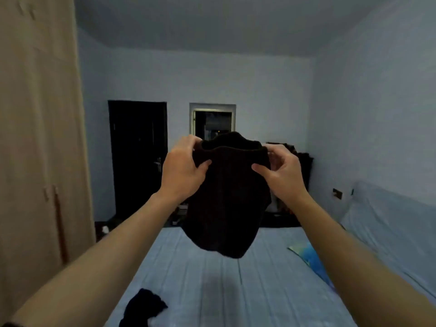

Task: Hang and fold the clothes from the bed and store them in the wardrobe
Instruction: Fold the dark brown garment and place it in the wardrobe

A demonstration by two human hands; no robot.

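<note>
A dark brown knitted garment [226, 204] hangs in the air above the bed [236, 291], held up by its top edge. My left hand [184, 171] pinches the garment's upper left corner, thumb in front and fingers behind. My right hand [280, 171] pinches the upper right corner the same way. The cloth droops down in a rounded bunch between my forearms. A second dark garment [144, 308] lies crumpled on the pale blue sheet near the bed's left front. The beige wardrobe [40, 138] stands shut along the left side.
A blue-green patterned cloth [311, 256] lies on the bed's right side by a pale pillow or cover [387, 223]. A dark door [139, 156] and a small window [212, 119] are in the far wall. Clutter sits on the floor beyond the bed.
</note>
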